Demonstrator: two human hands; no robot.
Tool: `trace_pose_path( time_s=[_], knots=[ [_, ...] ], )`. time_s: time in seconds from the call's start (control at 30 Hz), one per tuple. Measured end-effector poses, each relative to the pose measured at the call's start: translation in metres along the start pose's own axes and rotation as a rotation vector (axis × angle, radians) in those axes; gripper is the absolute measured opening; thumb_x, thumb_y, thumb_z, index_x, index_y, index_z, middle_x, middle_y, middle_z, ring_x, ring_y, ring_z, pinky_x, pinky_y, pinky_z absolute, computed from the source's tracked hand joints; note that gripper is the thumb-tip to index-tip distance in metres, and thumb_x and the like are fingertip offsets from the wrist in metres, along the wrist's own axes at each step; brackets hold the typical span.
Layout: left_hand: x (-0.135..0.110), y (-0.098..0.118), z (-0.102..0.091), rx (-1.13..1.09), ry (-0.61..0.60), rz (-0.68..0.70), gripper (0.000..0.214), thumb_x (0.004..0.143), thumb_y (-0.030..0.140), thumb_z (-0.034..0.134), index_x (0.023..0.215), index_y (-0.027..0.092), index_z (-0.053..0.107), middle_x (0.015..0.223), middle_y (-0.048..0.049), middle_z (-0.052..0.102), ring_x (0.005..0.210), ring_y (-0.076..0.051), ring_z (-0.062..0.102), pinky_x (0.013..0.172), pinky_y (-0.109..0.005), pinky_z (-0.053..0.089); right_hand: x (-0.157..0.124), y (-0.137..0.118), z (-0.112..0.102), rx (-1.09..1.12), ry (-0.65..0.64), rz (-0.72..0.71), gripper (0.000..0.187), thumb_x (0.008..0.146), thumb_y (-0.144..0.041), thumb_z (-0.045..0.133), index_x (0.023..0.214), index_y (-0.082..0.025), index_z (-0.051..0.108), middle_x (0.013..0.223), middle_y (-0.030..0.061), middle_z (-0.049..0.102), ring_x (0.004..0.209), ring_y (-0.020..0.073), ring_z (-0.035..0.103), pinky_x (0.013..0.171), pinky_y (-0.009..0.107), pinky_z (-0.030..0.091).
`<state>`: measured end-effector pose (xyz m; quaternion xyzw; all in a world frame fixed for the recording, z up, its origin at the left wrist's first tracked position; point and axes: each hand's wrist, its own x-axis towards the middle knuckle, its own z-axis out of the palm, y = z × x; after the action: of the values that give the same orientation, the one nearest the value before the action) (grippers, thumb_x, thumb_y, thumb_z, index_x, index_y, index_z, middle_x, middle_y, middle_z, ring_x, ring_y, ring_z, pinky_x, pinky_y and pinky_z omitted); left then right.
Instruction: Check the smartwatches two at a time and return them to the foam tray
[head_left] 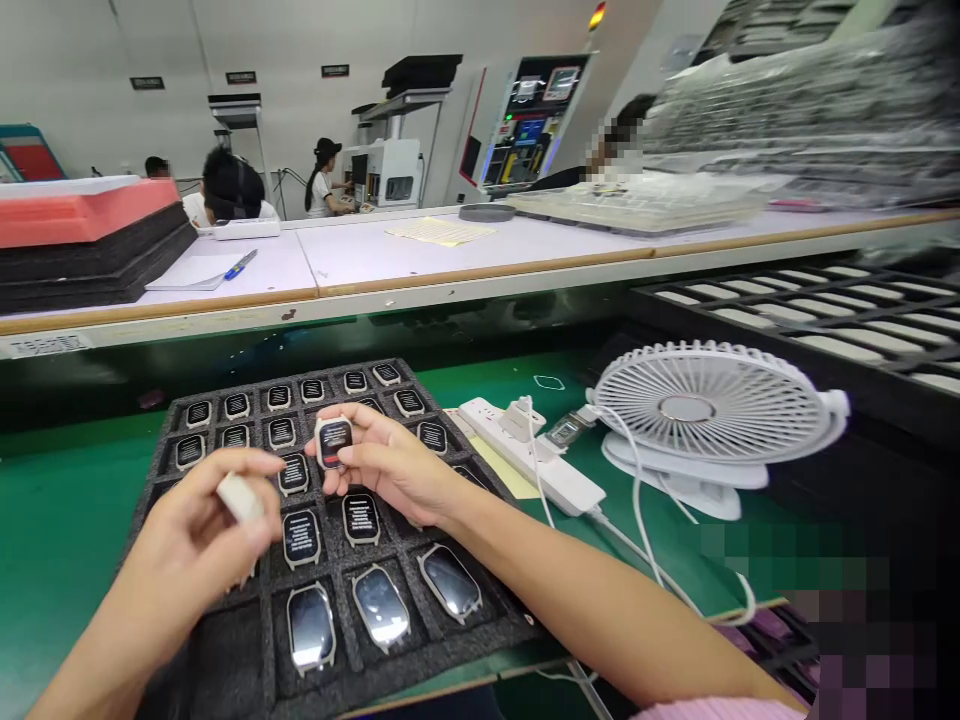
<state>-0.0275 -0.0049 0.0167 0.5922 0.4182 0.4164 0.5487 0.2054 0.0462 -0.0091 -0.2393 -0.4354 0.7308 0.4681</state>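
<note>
My right hand [394,462] is closed on a strapless smartwatch [334,443], gripped by its edges with the lit screen facing me; text and a red bar show on it. My left hand [191,545], a little lower and to the left, has its fingers curled round a small cream-coloured block [241,497]; its kind is unclear. Under both hands lies a black foam tray [225,660] with several similar watch bodies in its compartments. Most screens show white text, while a front-row watch [310,625] has a dark, reflective screen. My forearms and hands hide some compartments.
Right of the tray, a white power strip [532,455] holds plugs and cables. Beyond it stands a white fan [697,410]. A raised shelf [465,275] crosses behind, bearing foam sheets [90,225] and a pen [241,264]. Another black tray [810,320] lies far right. People sit in the background.
</note>
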Motion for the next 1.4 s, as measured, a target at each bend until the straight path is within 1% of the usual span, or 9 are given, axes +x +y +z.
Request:
trace_pose_path(
  time_s=[0.07, 0.13, 0.53, 0.63, 0.83, 0.97, 1.1, 1.23, 1.4],
  knots=[
    [0.021, 0.005, 0.009, 0.034, 0.136, -0.055, 0.033, 0.079, 0.038, 0.076, 0.109, 0.025, 0.068, 0.073, 0.0021, 0.056, 0.055, -0.008, 0.044, 0.046, -0.021, 0.037, -0.001, -0.001, 0.0, -0.005, 0.006, -0.009, 0.039, 0.074, -0.012, 0.07, 0.111, -0.02, 0.058, 0.097, 0.0034, 0.074, 0.065, 0.0123, 0.072, 0.061, 0.023, 0.052],
    [0.034, 0.004, 0.015, 0.038, 0.156, -0.082, 0.047, 0.072, 0.035, 0.081, 0.113, 0.02, 0.065, 0.072, 0.0042, 0.053, 0.056, -0.007, 0.042, 0.048, -0.02, 0.035, -0.001, -0.001, -0.001, -0.006, 0.006, -0.014, 0.039, 0.074, -0.012, 0.07, 0.111, -0.02, 0.058, 0.096, 0.0035, 0.074, 0.065, 0.0127, 0.071, 0.062, 0.024, 0.052],
    [0.03, -0.008, 0.031, -0.164, -0.212, -0.22, 0.07, 0.068, 0.036, 0.084, 0.131, 0.016, 0.058, 0.069, 0.0061, 0.05, 0.054, -0.006, 0.036, 0.045, -0.019, 0.028, -0.007, -0.006, 0.003, 0.137, -0.14, 0.005, 0.046, 0.071, -0.022, 0.073, 0.113, -0.021, 0.055, 0.096, 0.005, 0.075, 0.065, 0.0167, 0.069, 0.065, 0.031, 0.05],
    [0.029, -0.007, 0.032, -0.163, -0.238, -0.221, 0.071, 0.07, 0.036, 0.083, 0.133, 0.016, 0.058, 0.069, 0.0056, 0.051, 0.055, -0.007, 0.037, 0.046, -0.02, 0.029, -0.007, -0.008, 0.005, 0.155, -0.129, 0.013, 0.046, 0.07, -0.025, 0.072, 0.113, -0.021, 0.055, 0.096, 0.0052, 0.075, 0.066, 0.0172, 0.068, 0.065, 0.031, 0.049],
    [0.03, -0.007, 0.019, 0.099, -0.237, -0.17, 0.05, 0.073, 0.027, 0.078, 0.12, 0.017, 0.065, 0.072, 0.0046, 0.054, 0.065, -0.01, 0.048, 0.064, -0.025, 0.04, -0.007, -0.015, 0.006, 0.123, -0.041, -0.011, 0.046, 0.068, -0.029, 0.071, 0.111, -0.022, 0.056, 0.097, 0.0056, 0.073, 0.067, 0.0192, 0.067, 0.068, 0.037, 0.05],
    [0.033, -0.01, 0.018, 0.12, -0.122, -0.159, 0.054, 0.071, 0.027, 0.078, 0.121, 0.018, 0.059, 0.077, 0.0037, 0.058, 0.071, -0.012, 0.053, 0.068, -0.026, 0.043, -0.005, -0.015, 0.003, 0.06, 0.001, -0.05, 0.045, 0.07, -0.024, 0.071, 0.113, -0.022, 0.057, 0.101, 0.0056, 0.073, 0.074, 0.0186, 0.07, 0.075, 0.036, 0.052],
    [0.034, -0.012, 0.024, 0.006, 0.028, -0.071, 0.059, 0.067, 0.02, 0.074, 0.121, 0.019, 0.051, 0.095, -0.0021, 0.064, 0.084, -0.014, 0.06, 0.073, -0.026, 0.048, -0.002, -0.007, -0.001, -0.009, 0.005, -0.038, 0.046, 0.072, -0.014, 0.069, 0.116, -0.022, 0.058, 0.104, 0.0049, 0.072, 0.077, 0.0178, 0.072, 0.075, 0.034, 0.055],
    [0.035, -0.01, 0.027, -0.037, 0.049, -0.068, 0.067, 0.071, 0.017, 0.068, 0.134, 0.021, 0.044, 0.1, -0.0031, 0.064, 0.07, -0.01, 0.061, 0.064, -0.025, 0.05, -0.002, 0.001, -0.001, -0.057, -0.01, -0.02, 0.047, 0.075, -0.01, 0.068, 0.119, -0.022, 0.057, 0.104, 0.0042, 0.072, 0.077, 0.0168, 0.073, 0.077, 0.035, 0.057],
    [0.036, -0.011, 0.028, -0.08, 0.058, -0.033, 0.054, 0.073, 0.021, 0.072, 0.123, 0.02, 0.053, 0.096, -0.0023, 0.066, 0.065, -0.01, 0.064, 0.062, -0.025, 0.055, -0.002, 0.006, -0.001, -0.077, -0.043, -0.02, 0.046, 0.078, -0.015, 0.073, 0.12, -0.022, 0.056, 0.095, 0.0016, 0.071, 0.077, 0.0161, 0.074, 0.074, 0.031, 0.058]
  ],
)
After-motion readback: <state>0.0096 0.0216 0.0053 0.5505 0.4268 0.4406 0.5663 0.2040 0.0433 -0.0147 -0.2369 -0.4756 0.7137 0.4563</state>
